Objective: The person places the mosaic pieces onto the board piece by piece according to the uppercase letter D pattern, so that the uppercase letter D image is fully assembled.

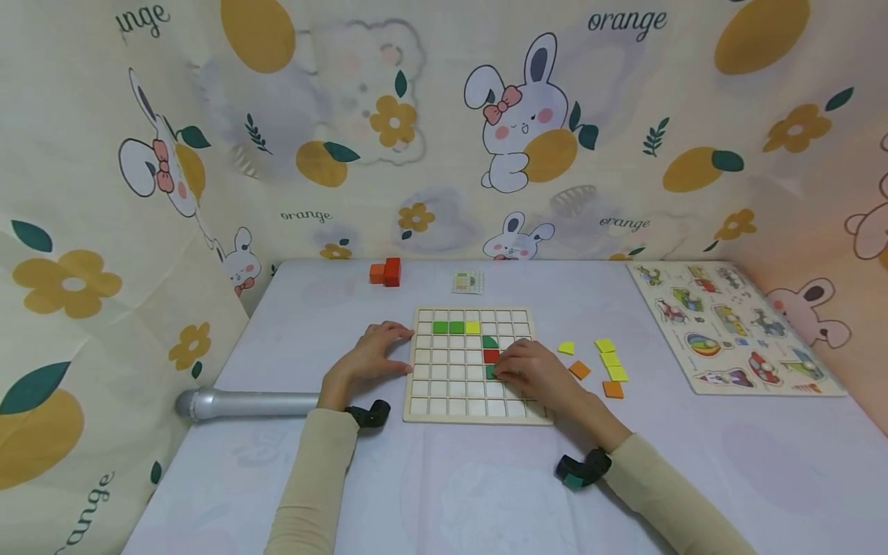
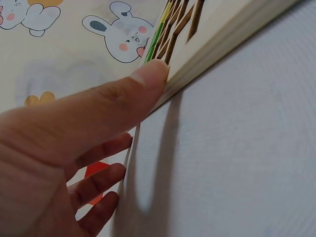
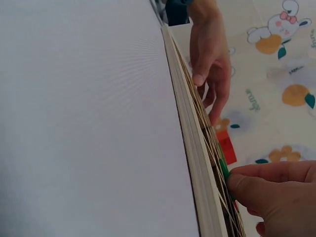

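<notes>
A wooden grid board (image 1: 440, 381) lies flat in the middle of the table. My left hand (image 1: 371, 356) rests at its left edge, the thumb (image 2: 148, 79) touching the rim and the other fingers spread loosely. Over the right columns, my right hand (image 1: 539, 374) pinches a small green piece (image 1: 489, 372) between thumb and index finger, low at the grid; the fingers partly cover it. Just above sit a red square tile (image 1: 491, 356) and a green curved-edge tile (image 1: 489, 341). Two green square tiles (image 1: 448, 327) and a yellow one (image 1: 472, 327) form a row near the top.
Right of the board lie several yellow tiles (image 1: 610, 359) and orange tiles (image 1: 579, 370). A picture puzzle board (image 1: 735, 331) stands farther right. Red and orange blocks (image 1: 391, 272) and a small pattern card (image 1: 468, 282) are at the back. A silver microphone-like rod (image 1: 257, 404) lies left.
</notes>
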A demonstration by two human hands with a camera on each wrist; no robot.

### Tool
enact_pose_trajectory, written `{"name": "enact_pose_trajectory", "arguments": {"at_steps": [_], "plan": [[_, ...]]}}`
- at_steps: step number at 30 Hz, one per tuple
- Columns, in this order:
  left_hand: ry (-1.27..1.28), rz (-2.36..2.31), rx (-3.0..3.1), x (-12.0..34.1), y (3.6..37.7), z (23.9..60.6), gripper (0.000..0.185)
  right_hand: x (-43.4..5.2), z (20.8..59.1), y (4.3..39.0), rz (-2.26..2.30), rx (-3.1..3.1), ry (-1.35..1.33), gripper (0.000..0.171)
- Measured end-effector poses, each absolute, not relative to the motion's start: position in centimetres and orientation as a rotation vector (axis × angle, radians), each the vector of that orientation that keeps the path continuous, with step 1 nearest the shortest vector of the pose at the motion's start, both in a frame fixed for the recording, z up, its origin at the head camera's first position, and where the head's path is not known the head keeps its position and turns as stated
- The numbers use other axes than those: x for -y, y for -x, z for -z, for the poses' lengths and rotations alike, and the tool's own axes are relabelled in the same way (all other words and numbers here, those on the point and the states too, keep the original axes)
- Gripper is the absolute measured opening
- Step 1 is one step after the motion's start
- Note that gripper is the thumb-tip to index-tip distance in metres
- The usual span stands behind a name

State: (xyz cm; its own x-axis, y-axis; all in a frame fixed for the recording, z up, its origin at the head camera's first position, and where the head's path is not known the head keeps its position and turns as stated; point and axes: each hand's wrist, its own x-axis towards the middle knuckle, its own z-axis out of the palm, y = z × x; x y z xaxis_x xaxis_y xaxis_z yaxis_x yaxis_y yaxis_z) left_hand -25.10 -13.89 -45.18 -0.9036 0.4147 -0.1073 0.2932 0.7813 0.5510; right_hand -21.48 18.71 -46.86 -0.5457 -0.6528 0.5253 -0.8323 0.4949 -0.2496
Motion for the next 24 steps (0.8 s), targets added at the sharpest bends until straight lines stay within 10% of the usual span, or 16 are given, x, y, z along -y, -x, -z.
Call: {"name": "enact_pose_trajectory", "arguments": {"at_steps": [24], "plan": [[-0.517,-0.812,-2.747,13.8,25.1,45.2,0.068,-19.6,45.3,21.3,-0.849,2.657,-0.971,0.013]]}}
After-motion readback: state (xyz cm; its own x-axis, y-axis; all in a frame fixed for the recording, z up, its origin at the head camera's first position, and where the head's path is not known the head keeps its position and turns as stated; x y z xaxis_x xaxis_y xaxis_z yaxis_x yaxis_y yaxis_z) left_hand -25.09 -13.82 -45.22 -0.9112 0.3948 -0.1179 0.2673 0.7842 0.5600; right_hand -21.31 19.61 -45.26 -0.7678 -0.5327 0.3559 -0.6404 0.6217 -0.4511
